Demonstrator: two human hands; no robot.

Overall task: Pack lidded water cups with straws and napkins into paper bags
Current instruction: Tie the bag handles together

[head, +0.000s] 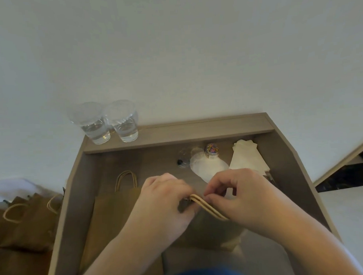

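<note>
at mid-desk in the head view, left hand (164, 201) and right hand (240, 197) both pinch the paper bag (212, 231) by its handles (210, 209), held together. lidded cups (96, 126) stand on the back ledge (197, 130), well apart. should either pinch slip, the paper bag may sag open.

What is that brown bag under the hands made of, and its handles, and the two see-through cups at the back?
Bag: matte brown paper, probably kraft; dull, no sheen. Handles: tan paper cord, it seems, though blur hides any twist. Left cup and right cup: clear and glossy, likely thin plastic; you see straight through them, but glass cannot be ruled out.
</note>
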